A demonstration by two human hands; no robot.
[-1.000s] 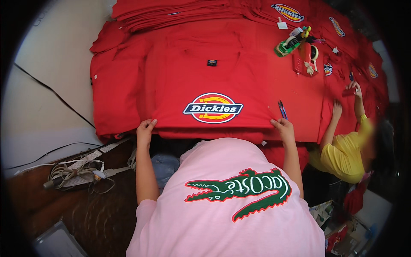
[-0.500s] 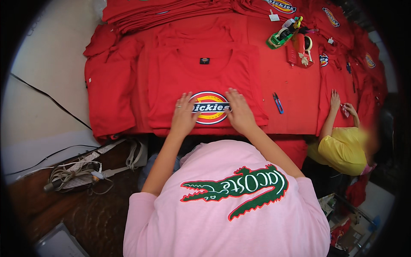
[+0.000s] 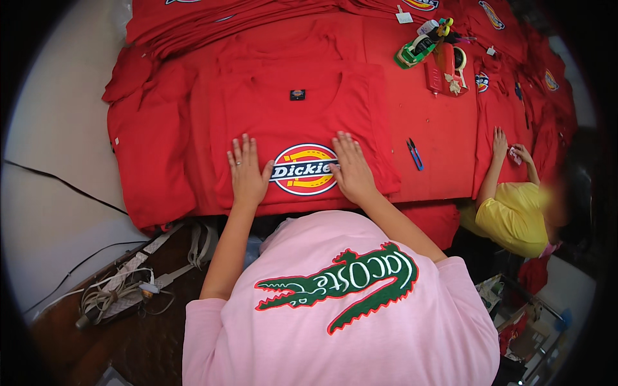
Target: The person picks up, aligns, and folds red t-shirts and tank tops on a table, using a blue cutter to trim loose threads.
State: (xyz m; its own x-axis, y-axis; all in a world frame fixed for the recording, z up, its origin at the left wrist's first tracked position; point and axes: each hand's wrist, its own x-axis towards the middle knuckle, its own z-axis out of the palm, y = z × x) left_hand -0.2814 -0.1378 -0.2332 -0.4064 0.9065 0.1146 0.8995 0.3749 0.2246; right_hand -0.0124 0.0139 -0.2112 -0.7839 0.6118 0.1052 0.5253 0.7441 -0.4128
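Note:
A folded red T-shirt (image 3: 283, 122) lies in front of me on the red-covered table, its neckline and dark label away from me. An oval printed logo in red, yellow and blue sits near its front edge. My left hand (image 3: 250, 177) rests flat on the cloth just left of the logo, fingers spread and a ring on one finger. At the logo's right end lies my right hand (image 3: 353, 168), also flat with fingers stretched out, its thumb over the print's edge. Neither hand grips anything.
Thread snips (image 3: 414, 154) lie to the right. Beyond them stand a green tape dispenser (image 3: 414, 53) and a red one (image 3: 444, 72). More red shirts (image 3: 151, 148) lie left and at the back. A person in yellow (image 3: 515, 215) handles a small item at far right. Cables (image 3: 119, 293) lie lower left.
My left hand has slid left off the logo's left end, so the hands are further apart. The view has shifted slightly.

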